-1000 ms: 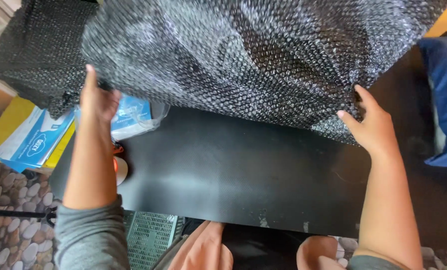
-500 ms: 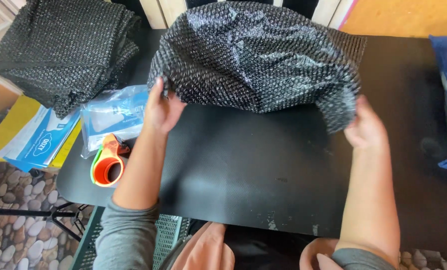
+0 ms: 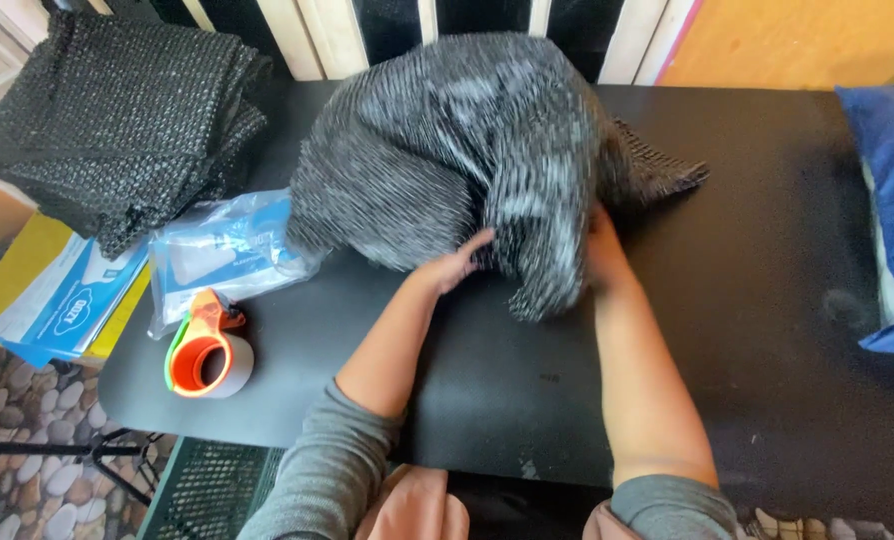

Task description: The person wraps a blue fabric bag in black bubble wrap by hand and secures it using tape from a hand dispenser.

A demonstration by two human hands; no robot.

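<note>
Black table (image 3: 727, 400) with a bunched sheet of black mesh fabric (image 3: 447, 150) gathered between two hands.

From the left: a folded stack of black mesh (image 3: 117, 110) lies at the table's far corner, with a clear plastic packet (image 3: 217, 255) and an orange tape dispenser (image 3: 202, 360) nearer the front edge. The left hand (image 3: 452, 268) presses its fingers into the fabric's lower edge; the right hand (image 3: 602, 250) is partly buried in the folds, so its grip cannot be told. Compared with half a second ago, the hands have drawn much closer together and the fabric, then spread wide, is now heaped at the table's centre. A blue cushion (image 3: 892, 190) sits at the right.
</note>
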